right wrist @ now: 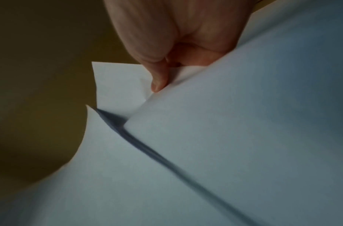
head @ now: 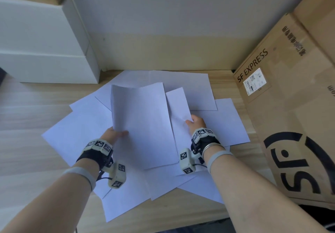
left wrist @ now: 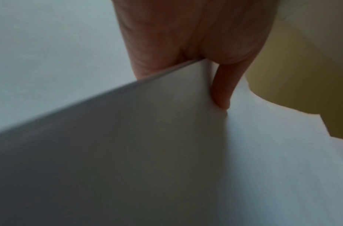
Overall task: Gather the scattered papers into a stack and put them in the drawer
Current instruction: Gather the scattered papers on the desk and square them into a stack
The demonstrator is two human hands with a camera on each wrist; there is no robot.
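Observation:
Several white paper sheets (head: 76, 129) lie overlapping on the wooden table (head: 27, 124). My left hand (head: 116, 134) pinches the left edge of a lifted sheet (head: 141, 124), thumb on top; the left wrist view shows that sheet (left wrist: 147, 137) clamped between thumb (left wrist: 223, 91) and fingers. My right hand (head: 196, 122) pinches a second sheet (head: 178, 109) at its right edge, partly tucked under the lifted one. In the right wrist view the thumb (right wrist: 159, 79) presses this paper (right wrist: 224, 122) against the fingers beneath. No drawer is visible.
A large brown SF Express cardboard box (head: 293, 105) stands on the right, close to the papers. White boxes (head: 41, 47) are stacked at the back left. A pale wall (head: 163, 24) closes the back. Bare table shows to the left.

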